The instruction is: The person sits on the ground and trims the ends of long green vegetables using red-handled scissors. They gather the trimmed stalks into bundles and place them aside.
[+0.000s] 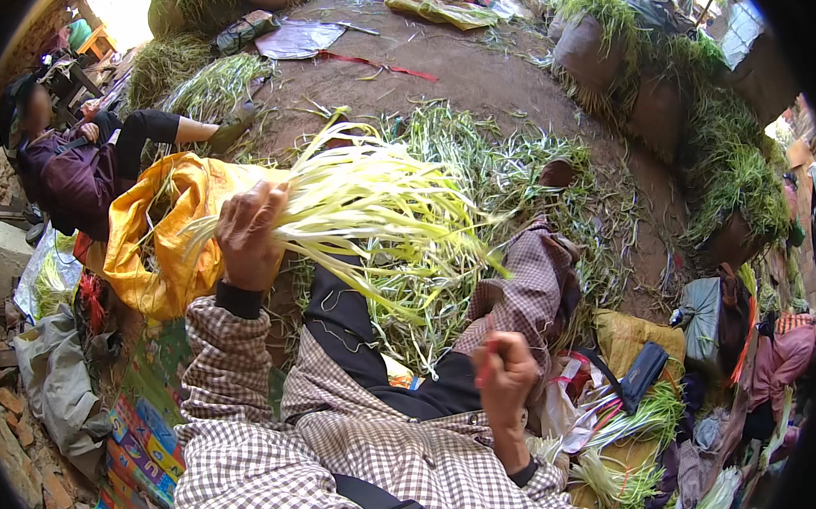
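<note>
My left hand (250,230) is shut around one end of a bunch of long, pale yellow-green leafy stalks (369,200), which look like blanched chives. They fan out to the right above my lap. Lower on the right, my right hand (512,371) is closed on a small red thing (486,364), too blurred to name. Between and beyond my legs lies a loose heap of green and whitish leaf trimmings (436,153). An orange-yellow woven sack (165,229), its mouth open, sits just left of my left hand.
A seated person (69,172) is at the left. Sacks topped with green leaves (720,154) line the right side. Bundled stalks (619,477) and a dark blue pouch (643,373) lie near my right hip. A red strap (380,65) crosses the dirt floor ahead.
</note>
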Demonstrator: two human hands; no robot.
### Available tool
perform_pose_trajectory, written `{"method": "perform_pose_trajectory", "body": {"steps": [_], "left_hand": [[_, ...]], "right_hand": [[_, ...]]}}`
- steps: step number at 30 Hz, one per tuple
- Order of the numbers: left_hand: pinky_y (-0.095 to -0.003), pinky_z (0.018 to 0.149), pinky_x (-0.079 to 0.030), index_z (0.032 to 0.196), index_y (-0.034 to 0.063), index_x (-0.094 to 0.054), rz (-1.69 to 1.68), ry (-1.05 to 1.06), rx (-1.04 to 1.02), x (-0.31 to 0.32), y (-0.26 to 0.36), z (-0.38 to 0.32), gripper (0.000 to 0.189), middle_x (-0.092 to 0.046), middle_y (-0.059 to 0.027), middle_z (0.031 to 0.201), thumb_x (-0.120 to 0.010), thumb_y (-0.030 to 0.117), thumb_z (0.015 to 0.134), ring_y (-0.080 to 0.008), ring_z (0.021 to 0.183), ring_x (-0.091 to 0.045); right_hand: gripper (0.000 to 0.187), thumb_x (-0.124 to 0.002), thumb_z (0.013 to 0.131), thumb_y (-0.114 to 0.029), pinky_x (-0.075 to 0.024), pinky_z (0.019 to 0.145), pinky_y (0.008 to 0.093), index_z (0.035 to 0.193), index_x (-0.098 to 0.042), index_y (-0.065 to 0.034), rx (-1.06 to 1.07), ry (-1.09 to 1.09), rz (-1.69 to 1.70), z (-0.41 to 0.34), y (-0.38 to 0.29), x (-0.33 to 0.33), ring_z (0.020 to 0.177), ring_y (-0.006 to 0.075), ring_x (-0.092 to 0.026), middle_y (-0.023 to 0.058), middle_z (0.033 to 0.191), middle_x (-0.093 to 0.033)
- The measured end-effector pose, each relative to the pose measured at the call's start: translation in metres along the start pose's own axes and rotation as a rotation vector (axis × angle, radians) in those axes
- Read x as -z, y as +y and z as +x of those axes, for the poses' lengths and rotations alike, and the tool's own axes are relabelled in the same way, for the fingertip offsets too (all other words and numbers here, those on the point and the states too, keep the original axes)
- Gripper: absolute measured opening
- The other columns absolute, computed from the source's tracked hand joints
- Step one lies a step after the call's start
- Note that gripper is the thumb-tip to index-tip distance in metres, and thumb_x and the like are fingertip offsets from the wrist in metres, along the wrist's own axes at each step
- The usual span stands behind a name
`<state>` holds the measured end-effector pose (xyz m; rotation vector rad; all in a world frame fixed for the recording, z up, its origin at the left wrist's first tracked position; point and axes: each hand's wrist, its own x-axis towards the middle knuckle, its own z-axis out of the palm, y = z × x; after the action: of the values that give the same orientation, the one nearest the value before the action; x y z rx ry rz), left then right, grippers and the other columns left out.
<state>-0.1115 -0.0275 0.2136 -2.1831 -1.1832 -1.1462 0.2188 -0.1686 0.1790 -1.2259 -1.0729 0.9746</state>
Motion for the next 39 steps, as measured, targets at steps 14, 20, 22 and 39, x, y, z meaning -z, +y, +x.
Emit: {"method": "perform_pose_trajectory", "body": {"steps": [14, 20, 22, 39], "left_hand": [[-0.0442, 0.077, -0.047, 0.121, 0.0084, -0.06, 0.076, 0.044, -0.044, 0.024, -0.037, -0.001, 0.035, -0.064, -0.0172, 0.104, -0.056, 0.016, 0.088, -0.0339, 0.087, -0.062], [-0.0455, 0.078, -0.047, 0.116, 0.0048, -0.063, 0.113, 0.021, -0.029, 0.033, -0.038, 0.003, 0.035, -0.063, -0.0178, 0.104, -0.052, 0.029, 0.092, -0.0342, 0.085, -0.061], [-0.0459, 0.078, -0.047, 0.114, 0.0043, -0.064, 0.156, 0.01, -0.049, 0.037, -0.036, 0.004, 0.037, -0.062, -0.0176, 0.104, -0.05, 0.032, 0.093, -0.0342, 0.085, -0.061], [-0.0426, 0.07, -0.047, 0.11, 0.0036, -0.062, 0.064, -0.024, -0.121, 0.045, -0.016, 0.019, 0.029, -0.063, -0.0177, 0.104, -0.059, 0.021, 0.087, -0.0322, 0.082, -0.061]], "right_hand": [[0.037, -0.063, 0.091, -0.029, -0.0432, 0.058, 0.021, 0.114, -0.055, -0.0007, -0.006, 0.305, -0.394, 0.025, -0.042, 0.158, 0.069, 0.0078, -0.052, 0.0028, 0.085, -0.056], [0.041, -0.071, 0.07, -0.014, -0.0552, 0.064, 0.0304, 0.106, -0.058, 0.0004, 0.065, -0.338, -0.471, 0.044, -0.059, 0.096, 0.071, 0.0165, -0.065, 0.0109, 0.089, -0.063], [0.043, -0.073, 0.072, -0.022, -0.05, 0.06, 0.0272, 0.106, -0.059, -0.0001, -0.086, -0.559, -0.373, 0.051, -0.062, 0.069, 0.066, 0.0123, -0.059, 0.0072, 0.083, -0.062], [0.016, -0.061, 0.093, -0.012, -0.0457, 0.055, 0.0186, 0.098, -0.06, 0.0031, -0.341, -0.569, 0.214, 0.055, -0.047, 0.003, 0.065, 0.0045, -0.057, 0.0018, 0.079, -0.065]]}}
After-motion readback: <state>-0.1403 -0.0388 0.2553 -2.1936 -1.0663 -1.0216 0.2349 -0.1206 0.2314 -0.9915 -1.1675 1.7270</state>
